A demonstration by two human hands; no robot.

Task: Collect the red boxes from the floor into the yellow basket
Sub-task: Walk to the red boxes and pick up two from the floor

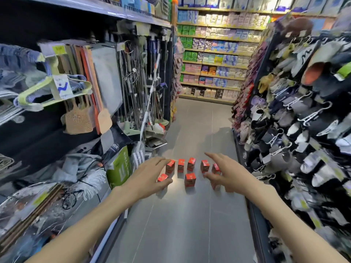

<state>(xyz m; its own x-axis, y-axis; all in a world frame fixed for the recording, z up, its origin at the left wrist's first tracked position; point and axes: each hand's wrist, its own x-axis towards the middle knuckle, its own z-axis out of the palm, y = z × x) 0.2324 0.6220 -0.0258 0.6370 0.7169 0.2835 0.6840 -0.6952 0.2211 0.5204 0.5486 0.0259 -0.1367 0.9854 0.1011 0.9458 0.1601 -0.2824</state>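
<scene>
1. As both arms stretch forward down a shop aisle, the left hand [150, 175] and the right hand [226, 173] reach toward a cluster of red boxes [190, 164] standing upright on the grey floor [180, 224].
2. Five boxes form a row running from nine o'clock to three o'clock; two more stand nearer the person, one at the left, the front-left box [162, 177], and the front-middle box [190, 179] at the centre. A further one may sit behind the right hand, but it is too hidden to tell.
3. Left fingers [161, 160] are spread and released, grasping nothing; the front-left box lies just beyond the left palm at about twelve o'clock, the nearest target for that hand.
4. Right fingers [212, 155] are likewise extended and released, over the row's three o'clock end.
5. No yellow basket is in view, so every box looks yet to be collected.
</scene>
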